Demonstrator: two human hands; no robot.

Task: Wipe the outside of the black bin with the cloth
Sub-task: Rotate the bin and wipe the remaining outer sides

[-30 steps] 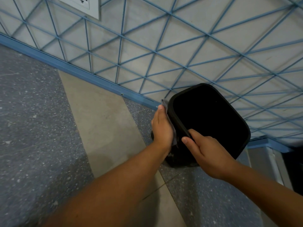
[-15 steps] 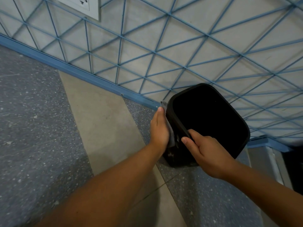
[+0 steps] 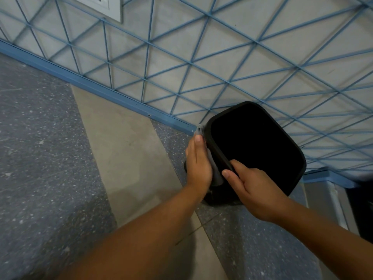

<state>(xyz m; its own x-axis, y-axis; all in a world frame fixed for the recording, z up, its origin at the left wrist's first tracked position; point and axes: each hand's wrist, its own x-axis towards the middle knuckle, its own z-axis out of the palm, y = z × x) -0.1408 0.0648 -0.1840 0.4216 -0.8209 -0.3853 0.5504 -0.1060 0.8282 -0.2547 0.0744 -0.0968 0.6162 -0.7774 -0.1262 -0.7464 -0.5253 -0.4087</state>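
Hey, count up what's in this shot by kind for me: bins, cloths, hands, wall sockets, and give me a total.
Bins: 1, the black plastic bin with rounded corners, on the floor by the wall.
Cloths: 1, the grey cloth pressed against the bin's side.
Hands: 2, the left hand flat on the cloth, the right hand on the bin's rim.
Wall sockets: 1, the white wall socket.
Total: 5.

No text, label, brand, number or sign could be read anywhere in the head view. The black bin showed only plain dark surfaces, and the wall outlet at the top edge carried no legible marking.
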